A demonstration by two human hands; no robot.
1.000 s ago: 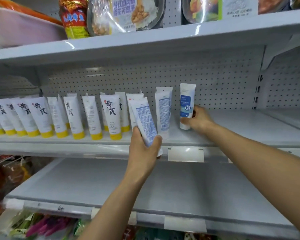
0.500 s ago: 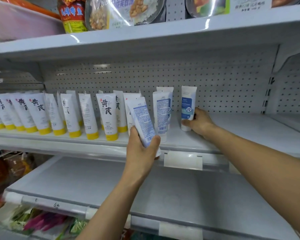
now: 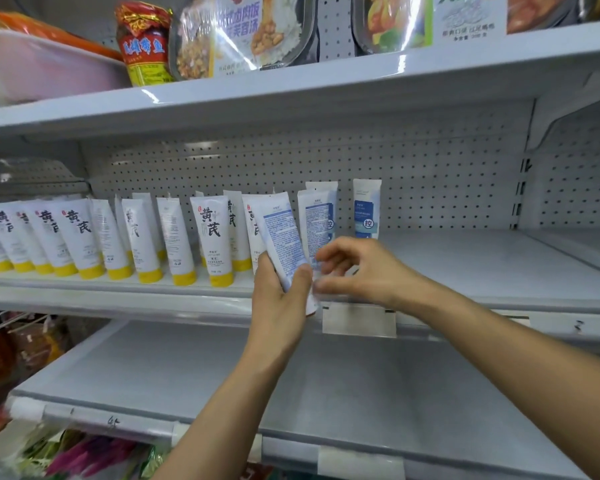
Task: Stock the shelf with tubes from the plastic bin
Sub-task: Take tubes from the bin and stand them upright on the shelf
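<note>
Frame left, mid shelf (image 3: pixel 499 271): a row of yellow-capped tubes (image 3: pixel 84 237) stands cap-down, two deep in places, running toward centre.

Centre: the left hand (image 3: pixel 281 299) grips the task's tube, a blue-label tube (image 3: pixel 284 237). The fingers wrap its lower half from the left and the thumb presses its right edge. The tube sits in front of the shelf lip, not on the shelf. Its long axis is near upright, w/ the crimped end tipped toward upper left and the cap end down by the heel of the hand.

Just right of it, the right hand (image 3: pixel 357 268) is level w/ the tube's lower part, fingers half-curled and slightly apart. The tips are blurred, so whether they touch or pinch the tube can't be told.

Behind both hands stand a pair of blue tubes (image 3: pixel 314 216), then a lone blue tube (image 3: pixel 367 209), both cap-down on the shelf.

What matters for the next move: the tube lies left of the right hand's fingers, and free shelf lies right of the lone tube. The right hand is nearer that spot, so a pass across looks likely. If so, it should take the tube low, near the cap, and keep it upright.

Further right is the pegboard back (image 3: pixel 447 188).
</note>
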